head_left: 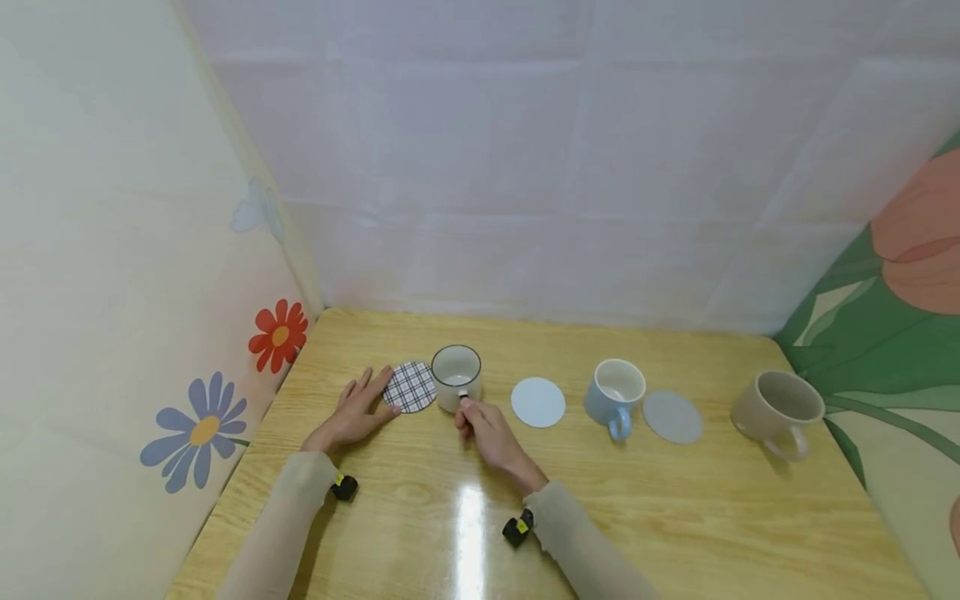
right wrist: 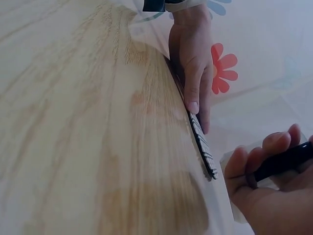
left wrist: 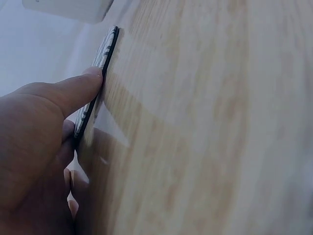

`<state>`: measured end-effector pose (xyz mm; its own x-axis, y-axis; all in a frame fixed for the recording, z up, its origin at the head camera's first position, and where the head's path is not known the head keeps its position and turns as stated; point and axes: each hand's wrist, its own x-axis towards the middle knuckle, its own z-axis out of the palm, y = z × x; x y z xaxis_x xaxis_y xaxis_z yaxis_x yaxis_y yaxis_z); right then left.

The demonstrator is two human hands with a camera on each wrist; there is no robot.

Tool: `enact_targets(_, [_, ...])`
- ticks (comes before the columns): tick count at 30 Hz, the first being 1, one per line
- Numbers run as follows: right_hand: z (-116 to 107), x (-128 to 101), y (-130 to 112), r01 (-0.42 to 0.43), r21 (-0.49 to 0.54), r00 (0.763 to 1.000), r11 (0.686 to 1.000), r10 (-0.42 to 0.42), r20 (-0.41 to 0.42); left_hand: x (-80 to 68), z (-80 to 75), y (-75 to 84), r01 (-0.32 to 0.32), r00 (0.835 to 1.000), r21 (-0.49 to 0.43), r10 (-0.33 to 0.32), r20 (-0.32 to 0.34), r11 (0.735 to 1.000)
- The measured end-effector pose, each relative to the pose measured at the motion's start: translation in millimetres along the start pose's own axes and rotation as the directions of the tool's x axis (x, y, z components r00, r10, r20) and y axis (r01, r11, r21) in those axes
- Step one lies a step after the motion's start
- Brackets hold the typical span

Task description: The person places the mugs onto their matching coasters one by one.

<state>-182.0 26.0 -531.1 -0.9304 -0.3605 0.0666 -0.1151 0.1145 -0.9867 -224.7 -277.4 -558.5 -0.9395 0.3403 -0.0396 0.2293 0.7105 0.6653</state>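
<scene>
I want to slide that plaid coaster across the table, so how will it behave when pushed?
The plaid coaster looks thin and flat, so it probably slides easily on the glossy table and won't roll. Its edge stays straight under the left hand, suggesting stiffness. It is likely light, and awkward to lift.

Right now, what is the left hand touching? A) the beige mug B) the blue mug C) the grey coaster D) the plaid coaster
D: the left hand lies flat on the table with its fingertips against the edge of the plaid coaster; the left wrist view shows a finger pressed to that rim. The blue mug, grey coaster and beige mug sit far to the right.
</scene>
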Motion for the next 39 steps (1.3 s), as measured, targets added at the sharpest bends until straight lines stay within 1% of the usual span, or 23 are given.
enact_targets(5, [0,1,-4,0.033,0.01,0.999,0.999,-0.033,0.02,2.9,2.1,-5.1,0.014,1.0,0.01,-0.014,0.006,1.0])
enact_targets(9, [0,4,-6,0.055,-0.015,0.998,0.998,-0.055,0.013,3.8,1.2,-6.6,0.02,1.0,0.007,-0.02,0.012,1.0])
enact_targets(15, [2,9,-9,0.069,-0.049,0.998,0.996,-0.069,0.012,0.5,-5.6,-2.4,0.048,0.999,0.013,-0.048,0.016,0.999])
enact_targets(18, [3,10,-11,0.066,-0.053,0.998,0.996,-0.066,0.01,-1.7,-7.9,-0.5,0.049,0.998,0.008,-0.049,0.026,0.999])
enact_targets(23, [4,10,-15,0.065,-0.052,0.998,0.997,-0.064,0.024,-4.0,-6.3,-1.0,0.035,0.999,0.009,-0.035,0.016,0.999])
enact_targets(25, [4,10,-16,0.071,-0.048,0.997,0.996,-0.069,0.035,-4.2,-4.6,-2.6,0.023,1.0,0.005,-0.023,-0.001,1.0])
enact_targets(26, [3,10,-17,0.072,-0.045,0.997,0.996,-0.07,0.039,-4.1,-4.6,-2.4,0.026,1.0,0.005,-0.026,0.001,1.0])
enact_targets(27, [2,9,-23,0.067,-0.038,0.997,0.997,-0.065,0.05,-3.9,-4.7,-1.9,0.031,1.0,0.006,-0.031,0.003,1.0])
enact_targets(32, [2,10,-27,0.072,-0.034,0.996,0.997,-0.07,0.05,-2.6,-5.2,1.6,0.055,0.998,0.012,-0.056,0.016,0.998])
enact_targets(33, [2,10,-28,0.071,-0.036,0.996,0.997,-0.069,0.049,-2.6,-5.0,2.1,0.045,0.999,0.011,-0.045,0.012,0.999])
enact_targets(34, [3,11,-23,0.079,-0.044,0.996,0.996,-0.077,0.042,-2.5,-4.3,2.0,0.036,0.999,0.006,-0.036,0.005,0.999])
enact_targets(37, [3,12,-22,0.086,-0.045,0.996,0.995,-0.084,0.043,-2.8,-3.0,1.6,-0.014,1.0,-0.002,0.014,-0.012,1.0])
enact_targets(39, [4,12,-22,0.094,-0.04,0.995,0.995,-0.092,0.045,-2.3,-1.4,0.2,-0.035,0.999,-0.005,0.035,-0.02,0.999])
